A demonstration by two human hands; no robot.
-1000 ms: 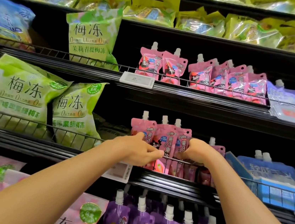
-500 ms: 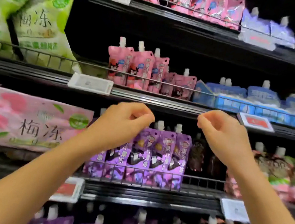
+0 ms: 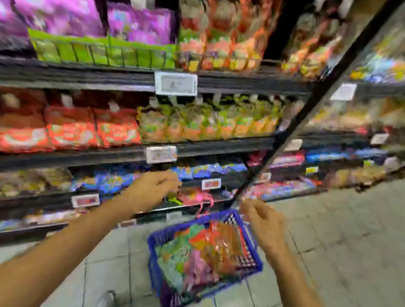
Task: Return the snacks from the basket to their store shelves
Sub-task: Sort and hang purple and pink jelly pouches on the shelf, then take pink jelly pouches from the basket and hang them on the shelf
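Below, blue mesh basket [image 3: 202, 284] on floor, heaped with colourful snack packets [image 3: 199, 252]; both grips loosely curled, empty.

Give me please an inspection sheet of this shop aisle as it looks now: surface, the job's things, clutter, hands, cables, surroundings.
Surface: grey tiled floor; it bears the basket.
Job's things: blue plastic mesh basket holding mixed snack packets in green, pink and orange; the picture is blurred, so no count.
Clutter: nothing seen.
Hands: left hand and right hand both above the basket, fingers loosely curled, holding nothing.
Cables: nothing seen.
Surroundings: dark metal shelves stocked with purple, orange and green packets, white price tags on the edges, a black upright post between units.
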